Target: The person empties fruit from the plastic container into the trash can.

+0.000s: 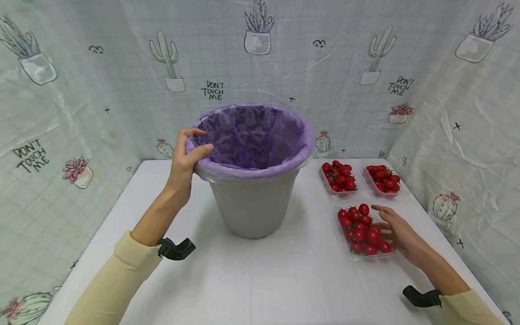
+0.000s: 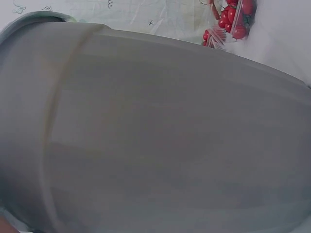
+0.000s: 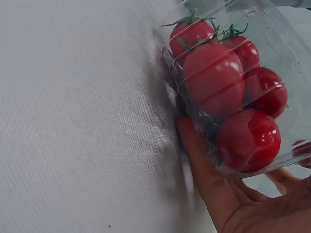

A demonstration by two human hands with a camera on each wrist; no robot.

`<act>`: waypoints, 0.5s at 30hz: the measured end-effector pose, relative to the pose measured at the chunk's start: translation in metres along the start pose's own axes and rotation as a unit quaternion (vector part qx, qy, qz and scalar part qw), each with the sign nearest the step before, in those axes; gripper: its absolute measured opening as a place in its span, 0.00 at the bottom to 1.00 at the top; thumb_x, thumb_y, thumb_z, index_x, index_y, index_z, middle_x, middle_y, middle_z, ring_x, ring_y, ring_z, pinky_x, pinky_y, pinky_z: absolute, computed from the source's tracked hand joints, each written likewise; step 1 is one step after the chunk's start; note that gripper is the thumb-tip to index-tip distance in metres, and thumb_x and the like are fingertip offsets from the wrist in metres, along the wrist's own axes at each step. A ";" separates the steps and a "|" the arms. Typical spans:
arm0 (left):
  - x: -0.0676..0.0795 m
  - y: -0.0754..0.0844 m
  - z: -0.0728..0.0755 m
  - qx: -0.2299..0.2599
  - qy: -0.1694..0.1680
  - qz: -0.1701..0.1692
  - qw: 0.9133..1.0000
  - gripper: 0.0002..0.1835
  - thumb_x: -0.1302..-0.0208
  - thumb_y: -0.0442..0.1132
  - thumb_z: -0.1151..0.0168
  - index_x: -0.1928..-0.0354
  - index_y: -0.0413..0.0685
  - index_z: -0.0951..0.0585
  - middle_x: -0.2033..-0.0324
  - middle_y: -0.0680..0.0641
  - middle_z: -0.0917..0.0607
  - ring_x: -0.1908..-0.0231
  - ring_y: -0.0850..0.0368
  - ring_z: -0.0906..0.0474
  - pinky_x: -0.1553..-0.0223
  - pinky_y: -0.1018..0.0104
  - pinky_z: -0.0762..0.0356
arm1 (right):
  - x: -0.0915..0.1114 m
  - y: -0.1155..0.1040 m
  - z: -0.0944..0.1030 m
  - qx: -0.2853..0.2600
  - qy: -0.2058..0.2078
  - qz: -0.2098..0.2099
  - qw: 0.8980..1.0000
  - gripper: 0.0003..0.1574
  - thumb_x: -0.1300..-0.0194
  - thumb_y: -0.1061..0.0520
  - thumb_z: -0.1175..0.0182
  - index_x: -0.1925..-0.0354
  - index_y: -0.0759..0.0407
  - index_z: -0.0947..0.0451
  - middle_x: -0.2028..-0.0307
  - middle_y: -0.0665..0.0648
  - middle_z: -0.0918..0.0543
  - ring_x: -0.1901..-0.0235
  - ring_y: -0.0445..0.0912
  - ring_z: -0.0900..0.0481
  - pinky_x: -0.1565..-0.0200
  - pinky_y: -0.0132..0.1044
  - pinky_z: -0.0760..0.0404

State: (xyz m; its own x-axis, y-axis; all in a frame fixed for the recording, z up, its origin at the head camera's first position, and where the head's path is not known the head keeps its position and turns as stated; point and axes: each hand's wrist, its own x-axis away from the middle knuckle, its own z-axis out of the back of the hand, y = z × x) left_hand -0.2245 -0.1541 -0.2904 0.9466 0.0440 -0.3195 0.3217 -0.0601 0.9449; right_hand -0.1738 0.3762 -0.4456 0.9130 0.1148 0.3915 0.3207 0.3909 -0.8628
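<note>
The left hand (image 1: 188, 158) pinches the lined bin (image 1: 253, 180) rim, while the right hand (image 1: 400, 232), fingers loosely spread, cups the nearest tomato tray (image 1: 364, 232), right of the bin.

Right wrist view: clear plastic punnet (image 3: 228, 97) in upper right of frame, packed with red cherry tomatoes (image 3: 214, 80), green stems showing. Right hand (image 3: 228, 204) at lower right, one finger (image 3: 192, 145) pressed along the punnet's near side. White counter (image 3: 77, 121) fills the left.
</note>
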 end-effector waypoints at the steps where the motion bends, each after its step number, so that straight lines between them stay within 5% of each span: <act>1: 0.000 0.000 0.000 -0.001 -0.004 0.005 1.000 0.18 0.36 0.41 0.40 0.45 0.60 0.26 0.41 0.47 0.31 0.56 0.55 0.25 0.61 0.68 0.27 | 0.000 0.001 0.000 -0.006 -0.005 -0.002 1.000 0.46 0.20 0.30 0.69 0.17 0.46 0.66 0.23 0.79 0.52 0.31 0.73 0.33 0.50 0.47 0.15; 5: -0.001 0.000 0.000 -0.005 -0.012 0.010 1.000 0.19 0.37 0.39 0.41 0.45 0.59 0.27 0.43 0.47 0.32 0.57 0.56 0.27 0.61 0.67 0.28 | 0.001 0.004 0.001 -0.016 -0.017 -0.003 1.000 0.46 0.20 0.29 0.72 0.17 0.44 0.70 0.22 0.79 0.58 0.25 0.79 0.49 0.45 0.54 0.16; 15: -0.005 -0.003 0.001 -0.003 -0.006 -0.018 1.000 0.20 0.45 0.34 0.48 0.50 0.59 0.28 0.45 0.50 0.33 0.51 0.54 0.35 0.54 0.64 0.38 | 0.005 -0.011 0.005 -0.049 -0.029 0.002 0.998 0.44 0.21 0.28 0.71 0.18 0.34 0.73 0.20 0.76 0.66 0.24 0.79 0.57 0.44 0.57 0.17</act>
State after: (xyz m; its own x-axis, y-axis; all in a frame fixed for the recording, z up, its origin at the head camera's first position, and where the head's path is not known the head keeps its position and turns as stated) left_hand -0.2301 -0.1551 -0.2922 0.9346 0.0347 -0.3540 0.3555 -0.0522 0.9332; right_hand -0.1736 0.3766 -0.4325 0.8991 0.1708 0.4031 0.3425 0.2991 -0.8906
